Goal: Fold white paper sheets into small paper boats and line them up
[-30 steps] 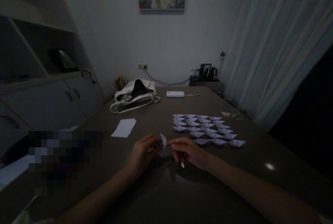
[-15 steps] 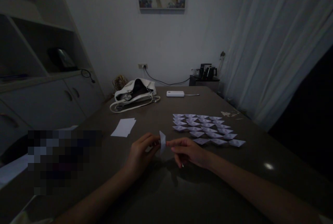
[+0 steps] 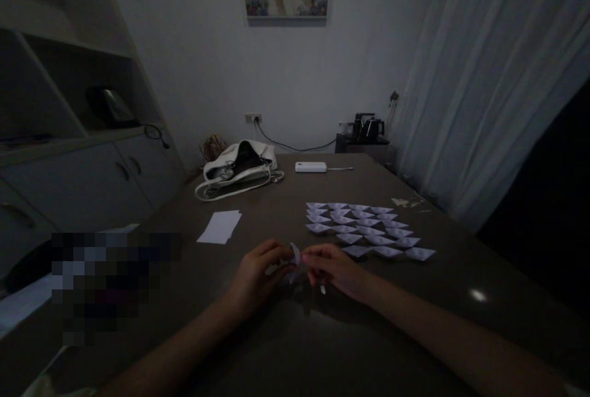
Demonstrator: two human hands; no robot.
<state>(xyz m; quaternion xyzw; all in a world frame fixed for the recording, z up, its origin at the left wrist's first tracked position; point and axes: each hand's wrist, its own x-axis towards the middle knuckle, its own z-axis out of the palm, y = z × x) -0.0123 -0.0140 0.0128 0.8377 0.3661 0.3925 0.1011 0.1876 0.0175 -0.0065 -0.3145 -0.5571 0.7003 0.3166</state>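
Observation:
Both my hands meet over the near middle of the dark table point(image 3: 276, 348). My left hand point(image 3: 255, 274) and my right hand point(image 3: 334, 268) each pinch one side of a small folded white paper piece point(image 3: 295, 257), held between their fingertips just above the tabletop. To the right of my hands lie several folded white paper boats point(image 3: 364, 228) set out in rows. A small stack of white paper sheets point(image 3: 220, 226) lies to the upper left of my left hand.
A white handbag point(image 3: 237, 166) and a white power bank point(image 3: 310, 166) with a cable sit at the far end of the table. A kettle point(image 3: 366, 126) stands on a low stand by the wall. Cabinets run along the left, a curtain point(image 3: 483, 90) hangs on the right.
The paper piece stood upright between my fingertips before; now it is lower and looks smaller, with my two hands drawn closer together around it.

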